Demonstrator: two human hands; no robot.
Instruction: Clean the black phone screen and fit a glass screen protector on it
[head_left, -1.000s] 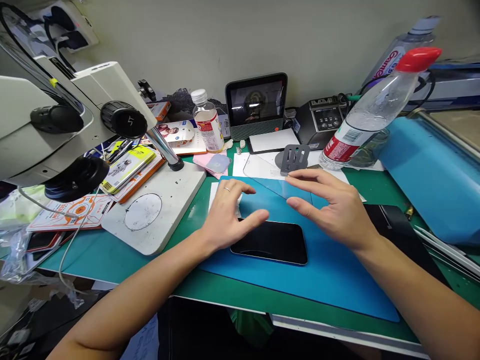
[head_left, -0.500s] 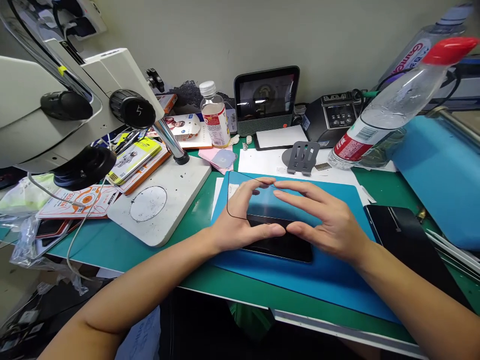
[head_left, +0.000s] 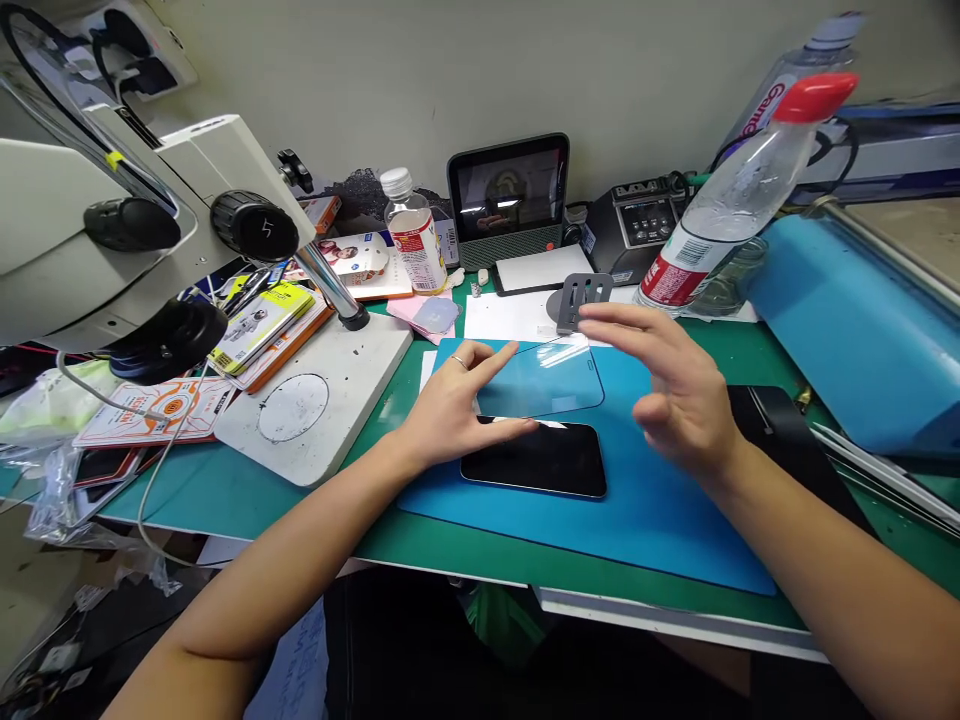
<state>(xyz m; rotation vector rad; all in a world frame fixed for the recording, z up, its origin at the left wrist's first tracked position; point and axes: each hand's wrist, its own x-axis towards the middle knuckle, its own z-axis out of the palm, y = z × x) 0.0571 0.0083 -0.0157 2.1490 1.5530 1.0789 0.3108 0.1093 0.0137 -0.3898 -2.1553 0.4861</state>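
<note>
Watching from afar, I find the black phone nearest, lying on the blue mat. Just beyond it, my left hand appears to grip the clear glass sheet by 2 edges; my right hand is spread loosely, apart from it. I'd judge light, edge-only contact best, fingertips off its face. Farther back stand 2 capped bottles, white-capped bottle left, red-capped bottle right; I cannot tell how full they are.
</note>
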